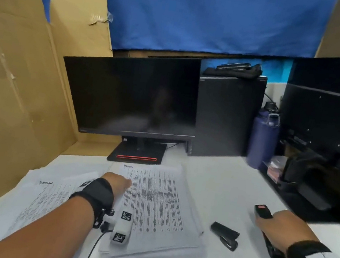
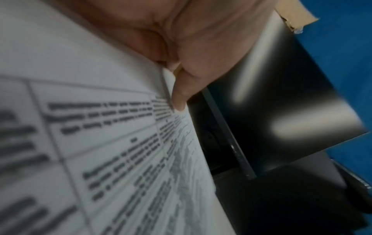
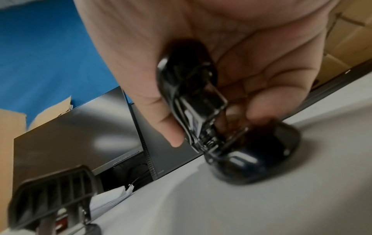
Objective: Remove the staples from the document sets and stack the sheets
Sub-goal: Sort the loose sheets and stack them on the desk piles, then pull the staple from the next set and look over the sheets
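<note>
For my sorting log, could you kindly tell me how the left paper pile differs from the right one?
The right pile is thick and fairly squared; the left pile is thin and fanned out. The left grip pinches the right pile's left edge, while the left pile lies ungripped beneath that forearm. Both are white printed sheets on the desk.

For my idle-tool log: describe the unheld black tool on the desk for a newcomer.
From the dark monitor, come down to the white desk. Right of the printed paper stack lies a small black tool. Unlike the red-tipped one in the right hand, nothing touches it.
</note>
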The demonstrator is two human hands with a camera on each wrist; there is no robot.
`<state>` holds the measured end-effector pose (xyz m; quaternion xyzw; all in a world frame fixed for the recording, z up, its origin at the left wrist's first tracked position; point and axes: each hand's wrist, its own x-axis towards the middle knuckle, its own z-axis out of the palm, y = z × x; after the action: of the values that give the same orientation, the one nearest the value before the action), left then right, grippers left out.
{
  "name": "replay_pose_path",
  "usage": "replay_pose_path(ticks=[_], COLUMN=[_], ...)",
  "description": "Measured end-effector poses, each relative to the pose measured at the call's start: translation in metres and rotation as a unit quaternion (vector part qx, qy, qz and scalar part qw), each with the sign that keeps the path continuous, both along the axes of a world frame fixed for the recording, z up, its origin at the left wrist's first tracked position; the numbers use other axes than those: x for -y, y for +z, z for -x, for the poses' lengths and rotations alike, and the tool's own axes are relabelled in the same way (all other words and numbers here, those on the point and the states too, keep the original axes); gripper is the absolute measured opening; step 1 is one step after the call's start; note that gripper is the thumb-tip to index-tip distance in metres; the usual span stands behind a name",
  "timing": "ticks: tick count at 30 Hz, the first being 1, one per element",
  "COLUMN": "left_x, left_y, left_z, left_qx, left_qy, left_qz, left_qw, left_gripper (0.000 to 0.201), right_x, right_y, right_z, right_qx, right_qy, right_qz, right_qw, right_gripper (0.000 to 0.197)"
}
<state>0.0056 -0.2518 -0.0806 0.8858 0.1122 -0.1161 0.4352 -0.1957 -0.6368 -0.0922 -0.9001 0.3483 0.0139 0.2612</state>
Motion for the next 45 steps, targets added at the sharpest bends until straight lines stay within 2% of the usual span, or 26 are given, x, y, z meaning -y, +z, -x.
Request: replay_pose_path(ticks=[2,3,5,7,9,12,15,18,20,22,24,25,28,30,31,33,35,38,40,42,45], left_x=[-0.007,-0.007,-0.006,-0.019,-0.050,-0.113,-0.169,-0.205,-0.217,-0.221,-0.227,-0.230,-0.233,-0.235,-0.237,-0.241,-0.242,-0.239,-0.237,-0.238,-0.234], left_y=[-0.020,-0.016,0.007,0.024,0.038,0.049,0.051,0.040,0.033,0.028,0.022,0.020,0.020,0.019,0.019,0.019,0.018,0.019,0.025,0.035,0.056], left_z=[-0.020,-0.016,-0.002,0.003,0.007,0.014,0.029,0.049,0.060,0.063,0.059,0.056,0.054,0.052,0.051,0.051,0.053,0.053,0.055,0.058,0.076], left_qx=[-0.013,-0.015,-0.007,-0.006,0.000,0.005,-0.020,-0.051,-0.067,-0.066,-0.059,-0.057,-0.040,-0.028,-0.020,-0.005,0.016,0.029,0.044,0.086,0.169], left_qy=[-0.013,-0.011,-0.007,-0.011,-0.021,-0.016,-0.007,0.003,0.011,0.022,0.026,0.031,0.044,0.052,0.055,0.056,0.057,0.066,0.086,0.113,0.136], left_qz=[-0.006,-0.005,-0.006,-0.059,-0.122,-0.263,-0.398,-0.443,-0.450,-0.440,-0.428,-0.424,-0.426,-0.437,-0.441,-0.447,-0.447,-0.412,-0.342,-0.254,-0.126], left_qw=[1.000,1.000,1.000,0.998,0.992,0.965,0.917,0.895,0.890,0.896,0.902,0.903,0.903,0.897,0.896,0.893,0.893,0.908,0.935,0.957,0.968], left_gripper=[0.039,0.040,0.029,0.025,0.021,0.026,0.029,0.046,0.049,0.051,0.051,0.053,0.059,0.055,0.052,0.042,0.036,0.031,0.026,0.016,0.004], right_x=[0.000,0.000,0.003,0.007,0.013,0.014,0.006,-0.028,-0.054,-0.075,-0.083,-0.081,-0.023,0.005,0.005,-0.008,-0.021,0.005,-0.022,-0.048,-0.096], right_y=[-0.002,-0.003,-0.007,-0.012,-0.017,-0.025,-0.023,-0.003,0.004,0.004,-0.011,-0.022,-0.103,-0.127,-0.119,-0.091,-0.063,-0.093,-0.070,-0.049,-0.005], right_z=[-0.002,-0.003,-0.005,-0.007,-0.010,-0.020,-0.025,-0.014,-0.001,0.007,0.000,-0.004,-0.052,-0.070,-0.067,-0.051,-0.038,-0.053,-0.040,-0.034,-0.015], right_qx=[-0.002,-0.003,-0.005,-0.002,0.017,0.092,0.138,0.173,0.145,0.076,0.013,0.009,-0.018,0.051,0.055,0.040,0.043,0.148,0.176,0.195,0.238], right_qy=[-0.003,-0.003,0.001,0.007,0.010,-0.012,0.012,0.074,0.153,0.234,0.262,0.265,0.216,0.202,0.196,0.178,0.137,0.141,0.129,0.126,0.121], right_qz=[0.026,0.041,0.060,0.078,0.117,0.200,0.189,0.152,0.160,0.231,0.275,0.280,0.227,0.176,0.136,0.124,0.106,0.076,0.002,-0.064,-0.203], right_qw=[1.000,0.999,0.998,0.997,0.993,0.975,0.972,0.970,0.964,0.941,0.925,0.923,0.949,0.962,0.970,0.975,0.984,0.976,0.976,0.971,0.942], right_gripper=[0.055,0.057,0.057,0.054,0.059,0.067,0.055,0.043,0.037,0.037,0.032,0.026,0.018,0.030,0.030,0.021,0.026,0.037,0.041,0.035,0.023])
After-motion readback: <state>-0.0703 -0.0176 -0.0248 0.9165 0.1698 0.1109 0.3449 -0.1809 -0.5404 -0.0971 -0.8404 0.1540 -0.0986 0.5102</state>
